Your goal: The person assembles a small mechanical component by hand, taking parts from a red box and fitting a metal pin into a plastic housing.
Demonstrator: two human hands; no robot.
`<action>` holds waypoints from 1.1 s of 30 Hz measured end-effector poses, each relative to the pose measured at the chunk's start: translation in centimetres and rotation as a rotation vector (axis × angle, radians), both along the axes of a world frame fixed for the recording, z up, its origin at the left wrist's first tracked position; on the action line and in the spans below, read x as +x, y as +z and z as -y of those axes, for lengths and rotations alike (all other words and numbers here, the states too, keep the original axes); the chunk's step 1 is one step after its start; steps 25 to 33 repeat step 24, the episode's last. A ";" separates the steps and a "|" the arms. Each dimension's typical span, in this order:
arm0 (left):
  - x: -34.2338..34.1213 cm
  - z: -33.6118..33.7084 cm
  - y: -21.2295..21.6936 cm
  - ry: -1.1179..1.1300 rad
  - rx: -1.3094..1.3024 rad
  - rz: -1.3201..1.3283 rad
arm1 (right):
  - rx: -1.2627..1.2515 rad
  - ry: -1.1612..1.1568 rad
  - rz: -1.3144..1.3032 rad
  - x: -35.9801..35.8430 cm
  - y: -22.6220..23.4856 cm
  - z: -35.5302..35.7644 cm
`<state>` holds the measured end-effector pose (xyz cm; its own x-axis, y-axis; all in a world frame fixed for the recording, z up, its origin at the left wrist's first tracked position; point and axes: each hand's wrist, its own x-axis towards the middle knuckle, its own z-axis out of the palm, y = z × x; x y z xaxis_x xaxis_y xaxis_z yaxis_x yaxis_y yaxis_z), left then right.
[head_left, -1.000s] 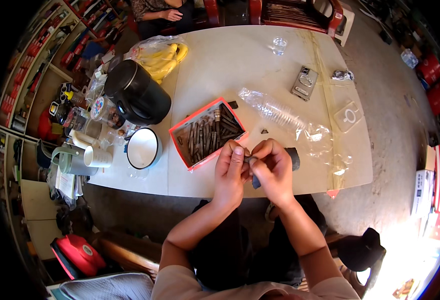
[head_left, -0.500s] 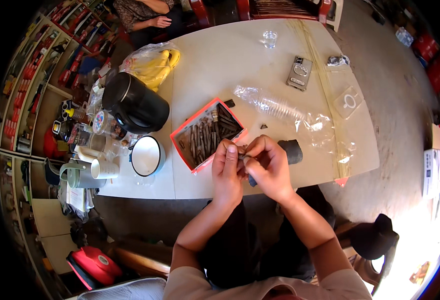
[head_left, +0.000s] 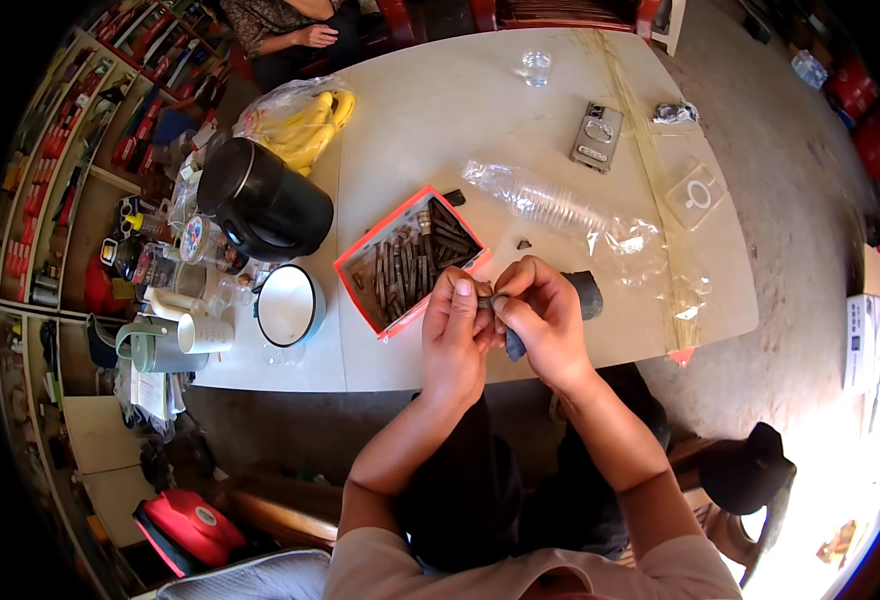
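Observation:
Fingertips together, my left hand and my right hand pinch a small dark rod-like piece between them, above the table's near edge. Its ends are mostly covered by my fingers. Just beyond my left hand lies a red-rimmed box, holding many slim dark metal rods and a thicker one among them. A dark grey cloth-like thing shows behind my right hand. A bluish-grey piece hangs below the fingers; whether it belongs to that cloth I cannot tell.
Left on the table are a black kettle, an enamel mug, a white cup and bagged bananas. Farther right lie a crumpled clear plastic bottle, a phone and a glass. Another person's hand shows beyond.
The whole view has shifted slightly, moving the table upward in the picture. My hands keep their pinch on the small piece, with only slight finger movement.

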<state>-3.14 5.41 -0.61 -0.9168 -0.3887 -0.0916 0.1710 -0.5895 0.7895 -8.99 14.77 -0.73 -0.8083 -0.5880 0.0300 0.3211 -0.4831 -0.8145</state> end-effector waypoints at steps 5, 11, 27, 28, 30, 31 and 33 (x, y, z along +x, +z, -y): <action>-0.4 -0.2 0.4 0.110 -0.095 0.052 | 0.084 -0.054 -0.186 0.8 -0.4 0.6; 0.8 1.1 2.1 -0.242 0.258 -0.170 | -0.307 0.177 0.041 -0.1 2.4 -1.3; 2.1 0.6 3.8 -0.375 0.111 -0.315 | -0.329 0.123 -0.136 0.5 4.2 -2.7; 2.1 0.6 3.8 -0.375 0.111 -0.315 | -0.329 0.123 -0.136 0.5 4.2 -2.7; 2.1 0.6 3.8 -0.375 0.111 -0.315 | -0.329 0.123 -0.136 0.5 4.2 -2.7; 2.1 0.6 3.8 -0.375 0.111 -0.315 | -0.329 0.123 -0.136 0.5 4.2 -2.7; 2.1 0.6 3.8 -0.375 0.111 -0.315 | -0.329 0.123 -0.136 0.5 4.2 -2.7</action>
